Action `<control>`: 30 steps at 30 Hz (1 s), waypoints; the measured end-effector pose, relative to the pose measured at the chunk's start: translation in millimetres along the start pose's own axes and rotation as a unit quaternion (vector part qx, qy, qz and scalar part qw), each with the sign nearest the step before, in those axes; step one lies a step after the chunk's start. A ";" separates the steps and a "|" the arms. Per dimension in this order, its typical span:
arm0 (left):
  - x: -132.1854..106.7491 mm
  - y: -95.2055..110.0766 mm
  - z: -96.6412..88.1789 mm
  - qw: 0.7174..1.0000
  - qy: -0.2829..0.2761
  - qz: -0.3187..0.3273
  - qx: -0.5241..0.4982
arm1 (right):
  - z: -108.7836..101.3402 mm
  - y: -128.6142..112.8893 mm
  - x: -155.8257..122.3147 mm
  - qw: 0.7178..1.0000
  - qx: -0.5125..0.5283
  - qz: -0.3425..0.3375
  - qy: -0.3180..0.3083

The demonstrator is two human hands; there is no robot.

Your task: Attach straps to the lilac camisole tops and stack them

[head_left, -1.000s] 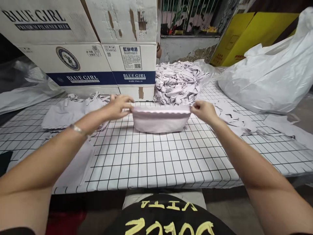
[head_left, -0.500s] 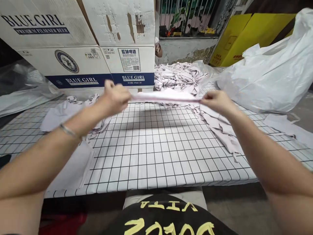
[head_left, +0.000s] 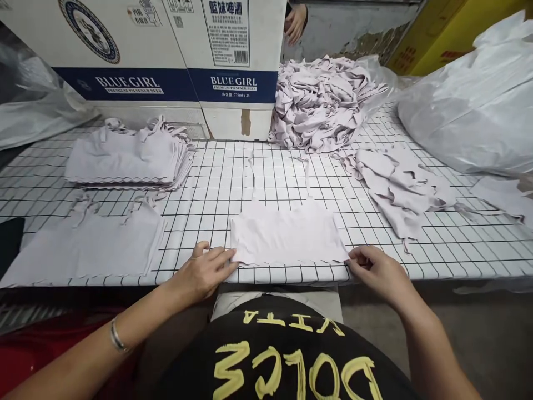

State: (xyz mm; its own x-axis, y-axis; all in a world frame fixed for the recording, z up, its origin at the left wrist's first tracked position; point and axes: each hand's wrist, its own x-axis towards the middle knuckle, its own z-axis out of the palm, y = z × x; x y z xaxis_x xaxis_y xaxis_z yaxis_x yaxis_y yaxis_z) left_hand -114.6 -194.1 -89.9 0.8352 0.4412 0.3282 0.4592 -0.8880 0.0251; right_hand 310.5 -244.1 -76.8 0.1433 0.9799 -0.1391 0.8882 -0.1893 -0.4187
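Observation:
A pale pink strappy camisole top (head_left: 287, 233) lies flat on the checked tablecloth (head_left: 216, 205) in front of me, its two thin straps stretched away from me. My left hand (head_left: 208, 270) is closed at its lower left corner, fingertips on the hem. At the lower right corner, my right hand (head_left: 377, 270) pinches the fabric between thumb and fingers. To the left lies a small stack of similar tops (head_left: 100, 241), with a taller, neat stack (head_left: 125, 155) behind it.
A large heap of the same tops (head_left: 320, 105) is at the back, beside a beer carton (head_left: 166, 83). More loose tops (head_left: 400, 189) lie to the right, near a white plastic bag (head_left: 478, 105). Another person's hand (head_left: 295, 23) shows behind the carton.
Both hands have come down and toward me from above the table. The top, stretched in the air between them before, now lies flat near the front edge. My view has tilted downward.

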 end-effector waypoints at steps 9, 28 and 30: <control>115.7 -79.0 16.7 0.912 0.039 -0.392 -0.117 | 22.8 -113.0 65.2 0.949 0.057 -0.309 -0.033; 217.5 -229.0 13.6 0.959 -0.278 -0.032 -0.038 | 85.6 -151.8 106.7 0.832 0.016 -0.514 -0.208; 217.4 -245.6 3.1 0.952 -0.302 -0.051 -0.005 | 86.0 -150.5 106.8 0.832 0.023 -0.512 -0.212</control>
State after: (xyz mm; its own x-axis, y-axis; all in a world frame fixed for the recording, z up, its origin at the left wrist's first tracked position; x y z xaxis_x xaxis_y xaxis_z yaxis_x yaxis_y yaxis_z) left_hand -44.9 120.3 -27.6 0.8097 0.5164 -0.2787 0.5464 -0.8367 0.0374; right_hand 154.6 -116.5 -105.8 -0.8541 0.5199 0.0112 0.4305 0.7190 -0.5457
